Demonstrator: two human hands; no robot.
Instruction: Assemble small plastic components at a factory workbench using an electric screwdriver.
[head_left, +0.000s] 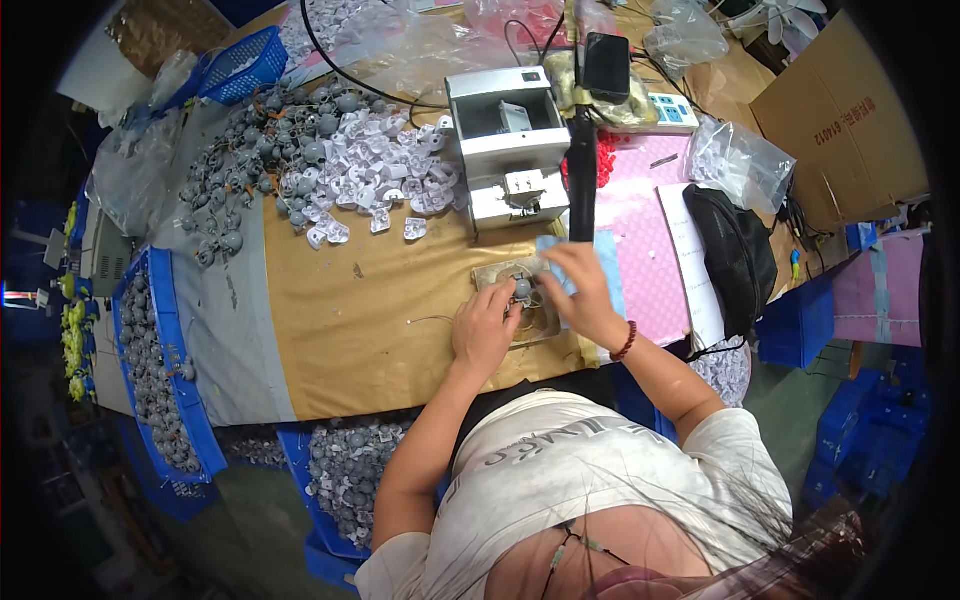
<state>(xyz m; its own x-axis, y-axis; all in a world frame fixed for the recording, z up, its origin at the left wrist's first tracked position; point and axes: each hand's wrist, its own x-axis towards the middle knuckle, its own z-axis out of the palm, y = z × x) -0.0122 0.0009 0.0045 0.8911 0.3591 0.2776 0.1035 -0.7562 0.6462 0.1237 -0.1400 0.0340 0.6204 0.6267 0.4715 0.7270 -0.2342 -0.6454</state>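
A grey ball-shaped part (523, 288) sits on a small square fixture (541, 326) near the table's front edge. My left hand (484, 322) has its fingertips closed against the ball's left side. From the fixture's other side my right hand (585, 292) comes in with bent fingers, smeared by motion; whether they pinch anything cannot be made out. A thin wire (430, 319) lies left of my left hand. Just beyond the fixture stands a silver bench machine (508, 150).
White plastic pieces (385, 165) and grey wired balls (235, 165) are heaped at the back left. Blue bins (205, 440) of grey balls flank the table. On the right lie a black bag (730, 255), red parts (605, 158) and a cardboard box (840, 120). A black post (581, 170) rises beside the machine.
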